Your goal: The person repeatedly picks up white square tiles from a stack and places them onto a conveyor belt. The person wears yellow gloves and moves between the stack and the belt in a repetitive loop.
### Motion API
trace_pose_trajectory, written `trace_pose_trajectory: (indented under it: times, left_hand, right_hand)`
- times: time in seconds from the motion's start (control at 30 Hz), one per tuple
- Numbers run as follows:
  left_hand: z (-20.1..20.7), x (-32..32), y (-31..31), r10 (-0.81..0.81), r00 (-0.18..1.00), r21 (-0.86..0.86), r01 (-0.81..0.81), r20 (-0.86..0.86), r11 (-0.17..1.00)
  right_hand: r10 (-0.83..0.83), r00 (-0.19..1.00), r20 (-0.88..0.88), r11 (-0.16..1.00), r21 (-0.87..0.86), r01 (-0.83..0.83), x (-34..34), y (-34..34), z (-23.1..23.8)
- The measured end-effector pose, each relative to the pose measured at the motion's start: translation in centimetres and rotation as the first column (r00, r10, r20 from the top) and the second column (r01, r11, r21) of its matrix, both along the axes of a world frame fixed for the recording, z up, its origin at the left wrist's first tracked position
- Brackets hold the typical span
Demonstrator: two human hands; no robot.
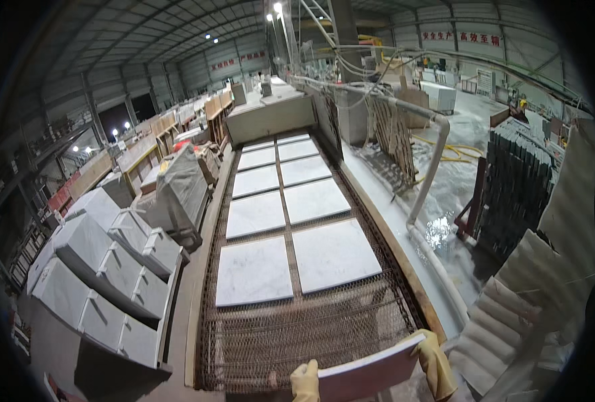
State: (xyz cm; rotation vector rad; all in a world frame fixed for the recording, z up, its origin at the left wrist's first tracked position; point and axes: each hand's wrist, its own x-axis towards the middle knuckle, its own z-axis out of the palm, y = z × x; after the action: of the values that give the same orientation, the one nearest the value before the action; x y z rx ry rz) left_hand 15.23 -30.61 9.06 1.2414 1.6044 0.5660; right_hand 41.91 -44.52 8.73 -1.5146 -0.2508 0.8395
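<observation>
At the near edge of the mesh conveyor (pixel 311 335), a slab (pixel 371 376) is held tilted. The left grip (pixel 305 381) is clamped on its left end, the right grip (pixel 435 366) on its upper right corner; white tiles (pixel 336 253) lie beyond in two rows

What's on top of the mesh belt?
Two columns of white slabs lie flat on the belt, with bare mesh nearer. The left hand and right hand hold another slab at the belt's near end. Mesh under the slabs is covered; the far box hides anything inside.
</observation>
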Motion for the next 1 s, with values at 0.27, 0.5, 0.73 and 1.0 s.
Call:
trace_pose_trajectory:
  times: [0.27, 0.5, 0.73, 1.0]
  left_hand:
    - [-4.2, 0.7, 5.7, -0.066, 0.997, -0.129, 0.069, 0.026, 0.989]
    - [-1.8, 3.2, 7.8, 0.042, 0.996, -0.193, -0.056, -0.073, 0.98]
    - [-2.7, 2.7, 7.3, 0.293, 0.847, -0.191, -0.23, 0.443, 0.954]
    - [-12.0, -5.8, -8.5, 0.196, 0.97, 0.077, -0.209, 0.143, 0.975]
  right_hand:
    - [0.041, 0.993, -0.113, 0.983, -0.172, -0.06, 4.4, 6.1, -5.6]
    - [-0.008, 0.993, -0.115, 0.959, -0.282, -0.025, 4.5, 8.0, -6.2]
    - [-0.452, 0.828, -0.331, 0.79, -0.579, 0.2, 8.7, 11.2, -14.8]
    - [-0.076, 0.997, -0.026, 0.931, -0.361, 0.061, 4.4, 9.9, -10.5]
